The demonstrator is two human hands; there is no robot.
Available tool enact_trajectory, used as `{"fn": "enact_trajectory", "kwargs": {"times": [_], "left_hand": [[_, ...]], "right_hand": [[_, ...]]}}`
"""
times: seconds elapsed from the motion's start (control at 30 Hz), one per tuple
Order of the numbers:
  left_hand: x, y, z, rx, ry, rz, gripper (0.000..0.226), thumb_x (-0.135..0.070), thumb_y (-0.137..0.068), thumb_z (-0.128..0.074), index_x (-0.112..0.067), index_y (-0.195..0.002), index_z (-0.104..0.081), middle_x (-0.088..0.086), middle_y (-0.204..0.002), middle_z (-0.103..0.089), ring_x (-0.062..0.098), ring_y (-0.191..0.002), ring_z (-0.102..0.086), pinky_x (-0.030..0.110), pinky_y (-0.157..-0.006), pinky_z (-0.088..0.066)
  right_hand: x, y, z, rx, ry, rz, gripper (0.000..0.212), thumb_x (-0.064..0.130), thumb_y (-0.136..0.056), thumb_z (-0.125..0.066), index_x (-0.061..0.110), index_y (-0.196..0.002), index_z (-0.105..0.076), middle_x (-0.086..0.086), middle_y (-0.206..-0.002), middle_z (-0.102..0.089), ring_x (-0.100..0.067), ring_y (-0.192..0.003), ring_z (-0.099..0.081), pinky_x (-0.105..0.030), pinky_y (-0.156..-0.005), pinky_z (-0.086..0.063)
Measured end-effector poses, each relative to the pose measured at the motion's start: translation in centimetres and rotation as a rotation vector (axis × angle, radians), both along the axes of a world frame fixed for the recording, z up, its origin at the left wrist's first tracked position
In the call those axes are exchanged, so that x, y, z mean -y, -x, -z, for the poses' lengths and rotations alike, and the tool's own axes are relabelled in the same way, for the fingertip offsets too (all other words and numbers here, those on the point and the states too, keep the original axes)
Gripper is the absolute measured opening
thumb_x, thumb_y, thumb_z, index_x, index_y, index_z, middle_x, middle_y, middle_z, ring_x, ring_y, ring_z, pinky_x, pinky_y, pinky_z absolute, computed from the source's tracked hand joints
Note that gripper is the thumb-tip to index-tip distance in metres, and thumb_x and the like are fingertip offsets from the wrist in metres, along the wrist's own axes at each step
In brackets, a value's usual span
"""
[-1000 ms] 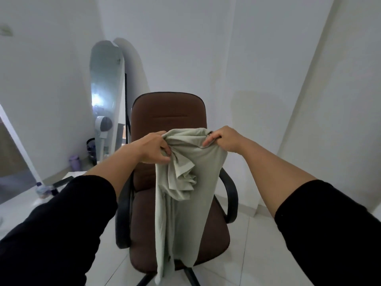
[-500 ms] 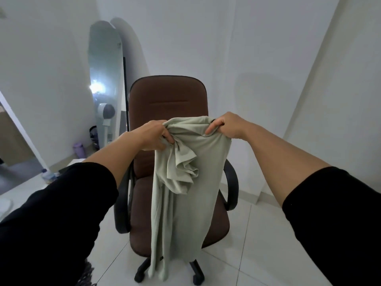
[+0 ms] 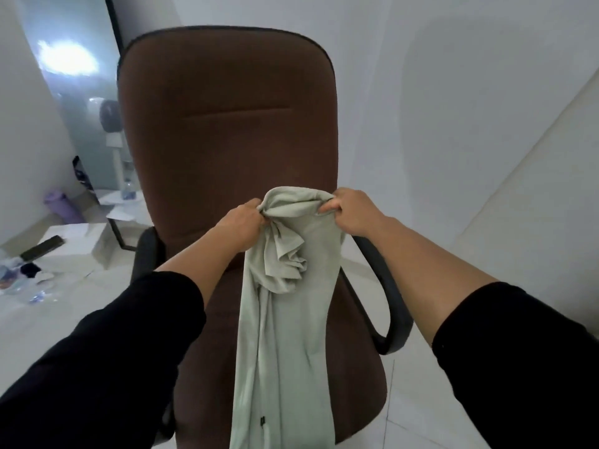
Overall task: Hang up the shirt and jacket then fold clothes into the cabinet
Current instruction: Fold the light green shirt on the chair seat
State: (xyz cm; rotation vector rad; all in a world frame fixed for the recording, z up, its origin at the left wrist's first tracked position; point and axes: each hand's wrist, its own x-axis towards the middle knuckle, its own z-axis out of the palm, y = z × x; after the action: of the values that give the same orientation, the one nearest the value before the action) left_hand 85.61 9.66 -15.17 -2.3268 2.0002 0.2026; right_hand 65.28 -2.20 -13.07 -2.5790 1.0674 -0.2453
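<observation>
A pale green garment [image 3: 285,335] hangs lengthwise in front of me, folded narrow, with a bunched part near its top. My left hand [image 3: 241,226] grips its upper left corner and my right hand [image 3: 351,212] grips its upper right corner. The cloth drops over the seat of a brown office chair [image 3: 227,131] and its lower end runs out of view at the bottom. Both my sleeves are black.
The chair's black armrests [image 3: 385,303] stick out on both sides. A tall mirror [image 3: 64,92] leans on the left wall. Low at the left are a white surface [image 3: 74,238] with a dark remote, a purple bottle [image 3: 61,207] and small clutter. White walls stand behind.
The chair now looms much closer and larger, and the view has tilted down. Both hands still hold the garment's top, now lower against the chair back.
</observation>
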Motion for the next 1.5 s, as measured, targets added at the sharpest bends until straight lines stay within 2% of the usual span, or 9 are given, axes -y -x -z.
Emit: {"fn": "enact_trajectory", "kwargs": {"times": [0.3, 0.6, 0.7, 0.83, 0.97, 1.07, 1.2, 1.33, 1.5], "left_hand": [[0.9, -1.1, 15.7, -0.139, -0.406, -0.098, 0.06, -0.027, -0.095, -0.044, -0.021, -0.15, -0.02, -0.001, -0.157, -0.013, 0.026, -0.136, -0.032, 0.046, -0.103, -0.037], [-12.0, 3.6, 26.4, -0.14, -0.881, 0.07, 0.042, -0.035, -0.093, -0.049, -0.039, -0.135, -0.046, -0.007, -0.159, 0.008, 0.014, -0.146, -0.005, 0.044, -0.115, -0.023], [-12.9, 3.9, 27.1, -0.319, -0.8, -0.127, 0.031, -0.043, -0.09, -0.051, -0.037, -0.119, -0.06, -0.01, -0.159, -0.008, 0.013, -0.144, -0.017, 0.044, -0.115, -0.022], [-9.9, 2.7, 27.1, -0.139, -0.538, -0.213, 0.039, -0.05, -0.092, -0.038, -0.031, -0.119, -0.059, -0.004, -0.127, -0.059, 0.021, -0.119, -0.052, 0.039, -0.104, -0.033], [-5.3, 0.6, 28.7, -0.066, -0.398, -0.189, 0.034, -0.04, -0.089, -0.055, -0.025, -0.12, -0.055, -0.002, -0.142, -0.038, 0.018, -0.132, -0.034, 0.051, -0.109, -0.025], [-1.5, -1.2, 29.9, -0.171, -0.278, -0.238, 0.062, -0.026, -0.08, -0.07, -0.024, -0.133, -0.039, 0.002, -0.154, -0.016, 0.021, -0.143, -0.017, 0.057, -0.113, -0.017], [2.1, -3.1, 31.1, -0.266, -0.482, -0.205, 0.099, -0.026, -0.077, -0.073, -0.03, -0.149, -0.005, 0.005, -0.147, -0.034, 0.026, -0.136, -0.032, 0.059, -0.111, -0.014], [3.1, -3.8, 31.8, -0.21, -0.58, -0.163, 0.076, -0.032, -0.075, -0.072, -0.024, -0.139, -0.032, 0.005, -0.129, -0.054, 0.027, -0.12, -0.049, 0.051, -0.103, -0.031], [4.9, -4.7, 29.5, -0.075, -0.513, -0.028, 0.038, -0.039, -0.08, -0.066, -0.025, -0.115, -0.061, 0.005, -0.117, -0.062, 0.027, -0.112, -0.057, 0.039, -0.089, -0.048]], "right_hand": [[-0.4, -1.5, 18.1, -0.246, -0.196, -0.141, 0.05, 0.009, -0.085, -0.047, 0.022, -0.133, -0.055, -0.005, -0.14, -0.044, -0.029, -0.123, -0.043, -0.041, -0.1, -0.041], [-12.4, 5.1, 28.5, -0.622, -0.721, -0.288, 0.042, 0.023, -0.091, -0.049, 0.018, -0.132, -0.054, -0.003, -0.144, -0.043, -0.024, -0.132, -0.04, -0.033, -0.111, -0.031], [-12.7, 5.2, 30.1, -0.535, -0.841, -0.082, 0.032, 0.03, -0.087, -0.048, 0.018, -0.111, -0.065, -0.003, -0.127, -0.057, -0.021, -0.116, -0.053, -0.031, -0.098, -0.044], [-10.3, 3.6, 30.9, -0.349, -0.666, 0.049, 0.026, 0.022, -0.09, -0.048, 0.02, -0.115, -0.057, -0.008, -0.12, -0.057, -0.024, -0.108, -0.055, -0.034, -0.089, -0.047], [-6.8, 0.6, 32.1, -0.444, -0.36, 0.024, 0.043, 0.021, -0.093, -0.048, 0.026, -0.135, -0.045, -0.005, -0.133, -0.038, -0.023, -0.125, -0.036, -0.041, -0.104, -0.035], [-4.0, -1.7, 32.8, -0.426, -0.209, 0.077, 0.037, 0.017, -0.093, -0.049, 0.028, -0.128, -0.05, -0.007, -0.135, -0.032, -0.025, -0.126, -0.031, -0.043, -0.101, -0.033], [-1.1, -4.0, 34.0, -0.342, -0.383, 0.172, 0.037, 0.012, -0.088, -0.05, 0.023, -0.123, -0.047, -0.008, -0.141, -0.03, -0.028, -0.133, -0.026, -0.045, -0.104, -0.031], [0.3, -5.0, 34.0, -0.445, -0.523, 0.125, 0.072, 0.008, -0.082, -0.057, 0.03, -0.144, -0.027, -0.008, -0.136, -0.042, -0.03, -0.128, -0.034, -0.045, -0.102, -0.037], [2.5, -6.1, 30.7, -0.602, -0.272, 0.093, 0.034, 0.017, -0.091, -0.049, 0.019, -0.123, -0.058, -0.009, -0.125, -0.056, -0.028, -0.118, -0.052, -0.039, -0.1, -0.038]]}}
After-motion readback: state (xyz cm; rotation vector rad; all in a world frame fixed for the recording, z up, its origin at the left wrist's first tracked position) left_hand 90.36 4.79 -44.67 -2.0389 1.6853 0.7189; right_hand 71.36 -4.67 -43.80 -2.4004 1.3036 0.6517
